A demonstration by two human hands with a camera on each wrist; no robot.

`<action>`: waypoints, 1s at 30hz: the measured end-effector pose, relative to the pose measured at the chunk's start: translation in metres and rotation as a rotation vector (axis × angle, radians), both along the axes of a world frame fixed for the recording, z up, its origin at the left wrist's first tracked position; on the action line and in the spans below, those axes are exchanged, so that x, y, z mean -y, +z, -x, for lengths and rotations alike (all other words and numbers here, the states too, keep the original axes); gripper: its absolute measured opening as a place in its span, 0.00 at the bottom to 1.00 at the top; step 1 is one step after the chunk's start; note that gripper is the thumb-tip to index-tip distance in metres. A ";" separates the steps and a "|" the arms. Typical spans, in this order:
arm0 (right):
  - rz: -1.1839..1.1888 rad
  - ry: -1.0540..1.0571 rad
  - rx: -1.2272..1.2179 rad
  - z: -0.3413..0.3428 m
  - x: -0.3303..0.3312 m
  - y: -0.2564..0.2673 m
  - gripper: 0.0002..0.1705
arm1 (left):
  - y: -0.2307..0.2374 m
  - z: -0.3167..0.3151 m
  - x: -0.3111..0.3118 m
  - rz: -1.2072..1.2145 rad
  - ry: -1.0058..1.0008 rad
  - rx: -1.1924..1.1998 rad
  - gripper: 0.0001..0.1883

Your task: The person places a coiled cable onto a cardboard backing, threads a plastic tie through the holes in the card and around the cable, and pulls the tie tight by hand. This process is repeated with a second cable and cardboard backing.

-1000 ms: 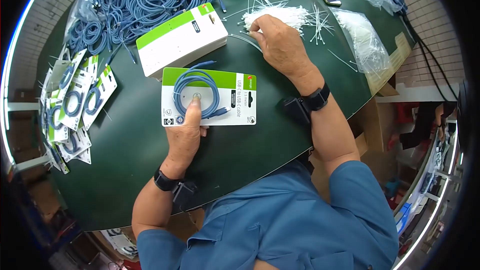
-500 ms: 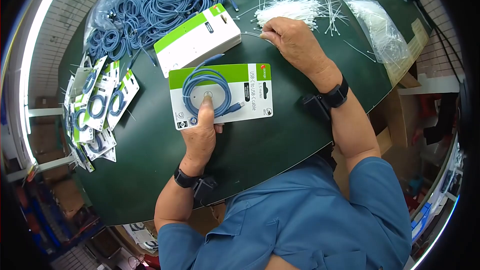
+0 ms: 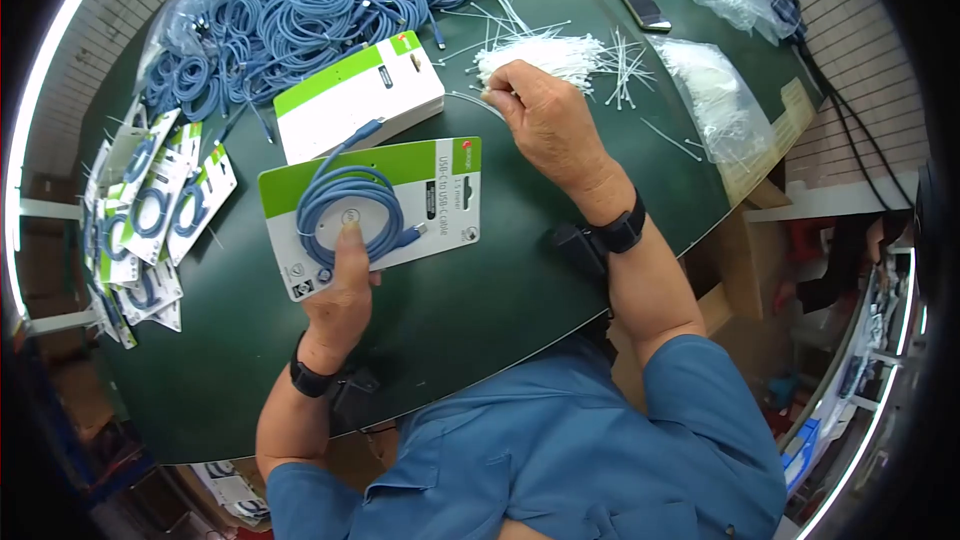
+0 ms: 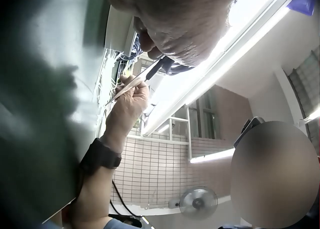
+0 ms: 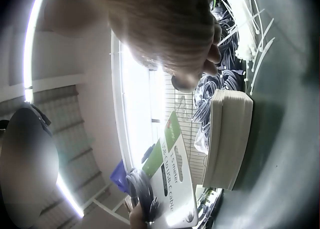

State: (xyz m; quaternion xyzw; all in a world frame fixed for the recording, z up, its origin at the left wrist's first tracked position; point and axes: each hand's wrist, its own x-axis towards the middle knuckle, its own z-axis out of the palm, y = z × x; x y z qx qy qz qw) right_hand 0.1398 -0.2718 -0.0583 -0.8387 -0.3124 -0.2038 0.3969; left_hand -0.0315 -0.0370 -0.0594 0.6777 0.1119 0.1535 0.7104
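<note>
Left grip (image 3: 343,290) pinches card (image 3: 460,202) and cable (image 3: 388,232), white stack (image 3: 340,117) beyond; right grip (image 3: 552,128) curls by ties (image 3: 560,58), hold unclear.

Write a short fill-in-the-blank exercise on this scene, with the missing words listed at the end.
1. The left hand holds a green-and-white rectangular card, its ____ resting on the card's front.
2. The coiled cable on that card is coloured ____.
3. The largest print on the card reads "USB-C to ____ cable".
4. The thin plastic ties heaped beside the right hand are coloured ____.

Missing words: thumb; blue; USB-C; white.
</note>
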 end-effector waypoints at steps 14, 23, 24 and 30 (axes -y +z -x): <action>-0.046 -0.001 0.049 -0.002 -0.002 -0.003 0.05 | -0.013 0.000 -0.002 -0.094 0.031 -0.030 0.09; -0.084 0.030 0.094 0.001 0.001 0.009 0.06 | -0.004 -0.002 0.000 -0.022 0.024 -0.045 0.11; -0.133 0.053 0.085 0.003 0.001 0.013 0.06 | -0.012 -0.003 0.000 -0.103 0.031 0.016 0.10; -0.306 0.092 0.044 0.017 0.003 0.029 0.07 | -0.023 0.002 -0.020 -0.553 -0.227 0.448 0.16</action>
